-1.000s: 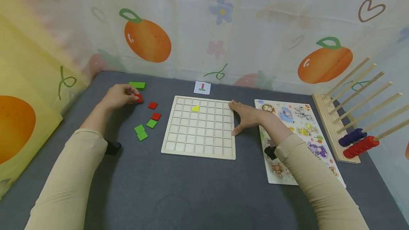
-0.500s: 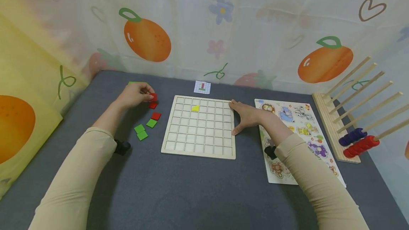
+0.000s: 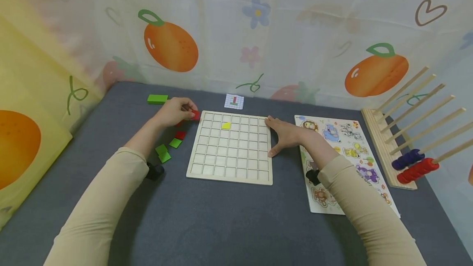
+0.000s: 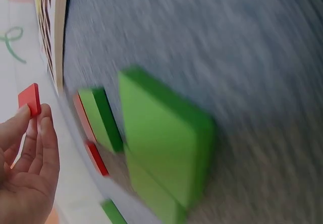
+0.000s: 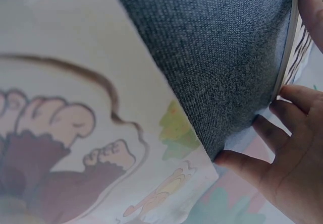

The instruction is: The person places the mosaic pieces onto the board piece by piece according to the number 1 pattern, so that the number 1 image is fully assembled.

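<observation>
My left hand (image 3: 173, 113) pinches a small red square tile (image 3: 195, 115) between thumb and fingers, just off the upper left corner of the pale wooden grid board (image 3: 229, 181). In the left wrist view the red tile (image 4: 29, 100) stands clear of the fingertips' ends. A yellow piece (image 3: 226, 125) with one cut corner sits in an upper cell of the board. My right hand (image 3: 286, 132), thumb and fingers spread, rests against the board's right edge. Beneath and beside my left hand lie a red tile (image 3: 180, 135), a green tile (image 3: 175, 143) and overlapping green tiles (image 3: 164, 157).
A green bar-shaped piece (image 3: 157, 99) lies behind my left hand. Behind the board is a small gridded pattern card (image 3: 234, 101). Under my right forearm lies an animal picture board (image 3: 330, 133); a wooden peg stand (image 3: 388, 147) with blue and red rings stands far right.
My left hand has carried the red tile rightward, from near the green bar to the board's upper left corner. My right hand and the board have stayed put.
</observation>
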`<state>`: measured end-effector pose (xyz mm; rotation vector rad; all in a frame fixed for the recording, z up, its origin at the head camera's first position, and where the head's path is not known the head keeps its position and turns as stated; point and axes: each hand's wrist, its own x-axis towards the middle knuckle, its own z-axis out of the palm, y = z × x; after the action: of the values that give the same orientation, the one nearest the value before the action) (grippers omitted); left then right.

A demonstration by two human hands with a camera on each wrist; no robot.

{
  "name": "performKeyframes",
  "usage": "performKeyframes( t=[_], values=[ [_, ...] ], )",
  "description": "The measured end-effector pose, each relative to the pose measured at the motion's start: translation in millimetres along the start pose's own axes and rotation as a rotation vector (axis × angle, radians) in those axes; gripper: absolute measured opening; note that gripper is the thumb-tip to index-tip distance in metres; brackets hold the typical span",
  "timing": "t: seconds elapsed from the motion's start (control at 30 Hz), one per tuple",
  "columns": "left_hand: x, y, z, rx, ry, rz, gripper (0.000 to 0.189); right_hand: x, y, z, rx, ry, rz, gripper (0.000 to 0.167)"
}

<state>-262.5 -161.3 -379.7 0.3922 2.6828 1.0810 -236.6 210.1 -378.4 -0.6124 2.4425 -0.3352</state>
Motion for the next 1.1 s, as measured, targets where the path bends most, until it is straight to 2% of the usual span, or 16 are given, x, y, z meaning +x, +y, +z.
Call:
performKeyframes(
  t=[0.3, 0.47, 0.67, 1.1],
  values=[
    [11.4, 16.8, 24.2, -0.001, -0.005, 0.021, 0.017, -1.2, -1, 0, 0.009, 0.004, 0.004, 0.118],
    [13.6, 27.1, 35.0, -0.003, -0.017, 0.028, 0.018, -1.0, -1, 1, 0.013, 0.003, 0.006, 0.118],
    [16.6, 41.5, 45.0, -0.015, -0.001, 0.047, 0.016, -1.1, -2, 1, 0.011, 0.002, 0.005, 0.117],
    [27.0, 68.7, 67.4, -0.043, 0.000, 0.008, 0.013, 0.2, 1, 1, 0.006, 0.011, -0.002, 0.118]
  ],
)
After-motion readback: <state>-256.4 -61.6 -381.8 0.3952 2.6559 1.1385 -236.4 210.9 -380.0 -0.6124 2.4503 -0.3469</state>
